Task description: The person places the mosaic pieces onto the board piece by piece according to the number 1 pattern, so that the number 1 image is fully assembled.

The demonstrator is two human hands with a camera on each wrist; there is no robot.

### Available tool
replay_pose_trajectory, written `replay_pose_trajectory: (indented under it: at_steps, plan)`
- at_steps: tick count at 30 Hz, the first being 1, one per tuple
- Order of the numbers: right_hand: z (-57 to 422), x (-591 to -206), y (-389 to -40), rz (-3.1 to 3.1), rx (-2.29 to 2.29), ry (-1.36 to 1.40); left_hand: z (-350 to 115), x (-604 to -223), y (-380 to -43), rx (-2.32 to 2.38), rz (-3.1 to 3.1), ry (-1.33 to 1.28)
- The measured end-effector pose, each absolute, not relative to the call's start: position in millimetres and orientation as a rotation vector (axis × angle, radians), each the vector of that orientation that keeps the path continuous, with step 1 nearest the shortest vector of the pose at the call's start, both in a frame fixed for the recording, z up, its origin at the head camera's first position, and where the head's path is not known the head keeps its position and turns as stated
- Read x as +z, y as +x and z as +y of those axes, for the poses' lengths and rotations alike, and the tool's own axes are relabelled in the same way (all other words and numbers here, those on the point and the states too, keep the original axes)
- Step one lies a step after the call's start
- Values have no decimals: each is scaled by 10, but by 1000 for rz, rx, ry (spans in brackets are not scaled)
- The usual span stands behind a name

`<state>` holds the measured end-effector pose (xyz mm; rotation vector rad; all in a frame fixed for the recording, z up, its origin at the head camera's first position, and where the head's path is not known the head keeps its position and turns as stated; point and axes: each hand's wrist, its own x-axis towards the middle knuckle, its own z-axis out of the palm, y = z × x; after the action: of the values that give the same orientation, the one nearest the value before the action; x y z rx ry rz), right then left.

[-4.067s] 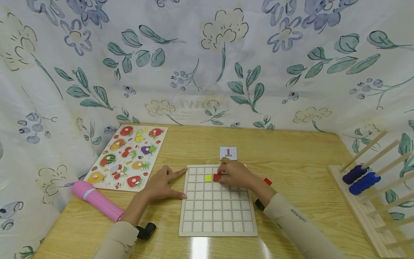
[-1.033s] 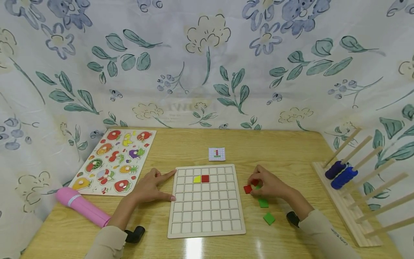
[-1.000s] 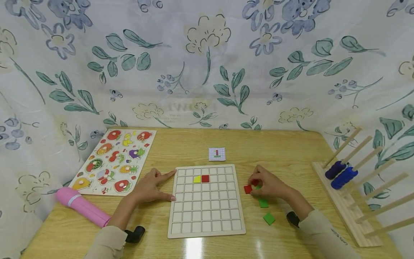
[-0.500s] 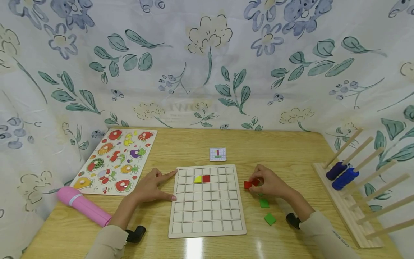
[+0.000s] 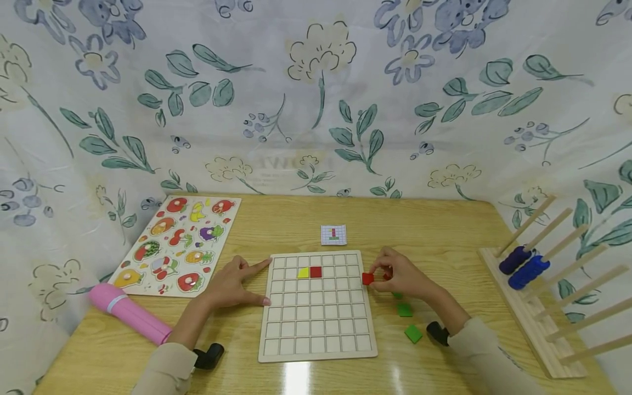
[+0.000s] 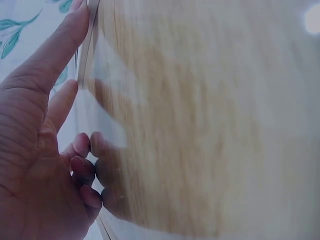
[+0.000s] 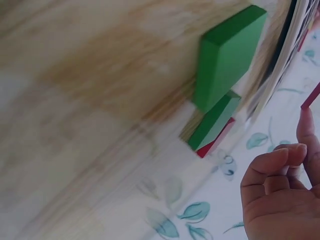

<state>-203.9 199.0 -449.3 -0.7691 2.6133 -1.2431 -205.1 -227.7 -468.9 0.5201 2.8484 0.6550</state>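
My left hand [image 5: 234, 282] rests at the left edge of a gridded wooden board [image 5: 316, 315], thumb and index finger straight and spread against it. In the left wrist view its other fingers bend onto the table. Between thumb and fingertip, my right hand [image 5: 407, 274] pinches a red square tile [image 5: 367, 278] at the board's right edge. Second row down, a yellow tile [image 5: 303, 272] with a curved side lies beside a dark red tile [image 5: 316, 272]. Green tiles [image 5: 405, 310] lie below the right hand, which partly hides another red tile [image 5: 387, 274].
Behind the board lies a small pattern card [image 5: 333, 235]. A fruit peg puzzle [image 5: 185, 244] and a pink cylinder with a rounded head [image 5: 130, 312] are at left. On the right stands a wooden peg rack [image 5: 535, 318] with blue and purple pieces.
From placing the dark red tile, my right hand went to the loose tiles on the right. It picked up a red one and has moved left to the board's edge. My left hand stays put.
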Motion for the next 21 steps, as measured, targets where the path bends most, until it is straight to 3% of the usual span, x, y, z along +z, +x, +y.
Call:
replay_pose_trajectory:
  at_steps: [21]
  plan:
    - [1513,-4468,-2133,2605,-1167,-873,-2298,-4723,-2048,641,2851,530]
